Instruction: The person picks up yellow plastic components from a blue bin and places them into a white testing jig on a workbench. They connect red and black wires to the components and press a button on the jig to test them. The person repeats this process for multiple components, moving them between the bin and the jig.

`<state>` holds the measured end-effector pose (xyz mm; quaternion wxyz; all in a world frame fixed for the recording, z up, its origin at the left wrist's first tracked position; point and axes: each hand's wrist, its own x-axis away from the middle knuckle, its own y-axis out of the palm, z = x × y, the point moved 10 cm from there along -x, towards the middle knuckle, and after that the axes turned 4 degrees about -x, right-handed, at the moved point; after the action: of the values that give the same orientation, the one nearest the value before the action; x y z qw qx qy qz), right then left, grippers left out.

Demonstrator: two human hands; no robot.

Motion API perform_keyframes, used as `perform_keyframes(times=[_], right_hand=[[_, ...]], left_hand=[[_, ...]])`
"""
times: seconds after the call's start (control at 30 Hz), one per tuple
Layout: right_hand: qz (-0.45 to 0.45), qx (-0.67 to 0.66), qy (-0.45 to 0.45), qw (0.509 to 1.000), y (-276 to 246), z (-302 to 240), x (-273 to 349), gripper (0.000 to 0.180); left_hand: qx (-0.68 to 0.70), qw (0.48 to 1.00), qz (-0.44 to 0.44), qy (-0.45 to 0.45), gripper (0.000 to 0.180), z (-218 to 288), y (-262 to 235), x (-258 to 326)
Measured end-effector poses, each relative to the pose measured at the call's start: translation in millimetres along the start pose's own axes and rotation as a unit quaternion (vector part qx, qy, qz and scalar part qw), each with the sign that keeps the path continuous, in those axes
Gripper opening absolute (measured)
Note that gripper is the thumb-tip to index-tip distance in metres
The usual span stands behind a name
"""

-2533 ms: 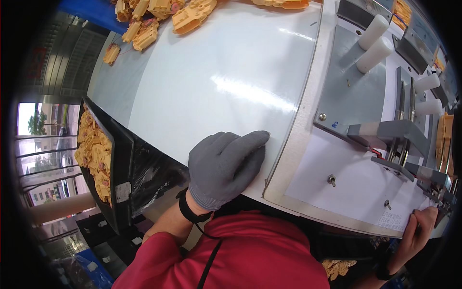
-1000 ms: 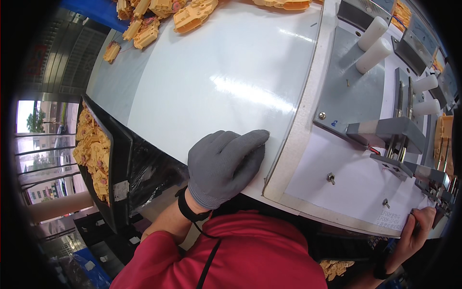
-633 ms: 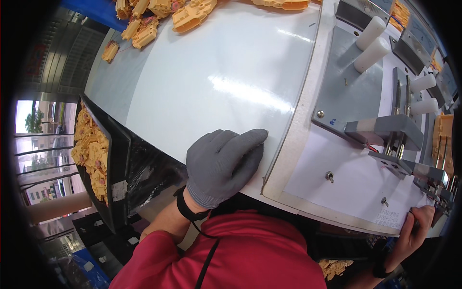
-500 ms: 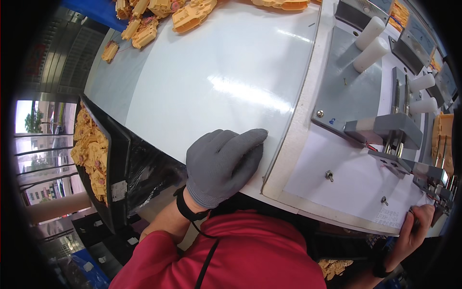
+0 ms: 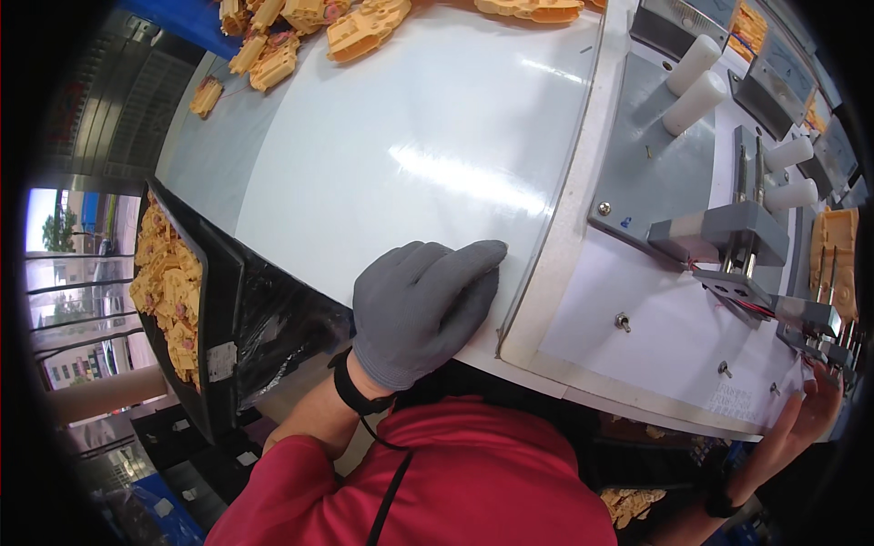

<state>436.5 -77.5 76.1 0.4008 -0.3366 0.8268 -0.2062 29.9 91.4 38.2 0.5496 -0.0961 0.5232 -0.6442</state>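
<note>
My left hand (image 5: 421,305), in a grey knit glove, rests on the white tabletop (image 5: 364,173) near its front edge. Its fingers are curled in, the index finger lies bent on top, and no object shows in it. At the far right my bare right hand (image 5: 813,405) reaches up beside a grey test fixture with metal pins (image 5: 815,341). The fingers are stretched and the thumb stands apart; the fingertips are close to the fixture, though whether they touch it I cannot tell. A toggle switch (image 5: 725,369) sticks up from the white panel left of that hand.
Another grey fixture (image 5: 728,241) with metal rods, white posts (image 5: 695,105) and panel meters (image 5: 774,86) stand on the right. Yellow plastic housings (image 5: 369,29) lie at the back. A black bin (image 5: 218,300) of yellow parts stands left; a yellow housing (image 5: 833,259) sits by the pins.
My right hand has moved a little up and right, and its fingers have opened out from a closer curl. My left hand has stayed in place. The view has shifted slightly.
</note>
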Motion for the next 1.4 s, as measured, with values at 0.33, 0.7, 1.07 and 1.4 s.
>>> perform_keyframes(times=[0.33,0.7,1.07,1.4], right_hand=[[-0.012,-0.148,0.047,0.988,7.0,6.4,1.3,0.058],[0.035,-0.229,-0.035,0.972,24.9,-61.2,-15.8,0.051],[0.035,-0.290,-0.063,0.954,21.3,-60.8,-15.7,0.029],[0.046,-0.287,-0.060,0.955,15.2,-61.5,-15.4,0.027]], left_hand=[[-0.032,0.999,0.015,-0.006,0.026,0.4,-4.1,11.2],[0.166,0.978,-0.080,-0.099,0.024,-24.2,-5.5,4.0],[-0.015,0.905,-0.189,0.380,0.044,240.9,-27.4,-165.0],[-0.344,0.767,-0.375,0.390,0.061,303.7,141.4,-171.0]])
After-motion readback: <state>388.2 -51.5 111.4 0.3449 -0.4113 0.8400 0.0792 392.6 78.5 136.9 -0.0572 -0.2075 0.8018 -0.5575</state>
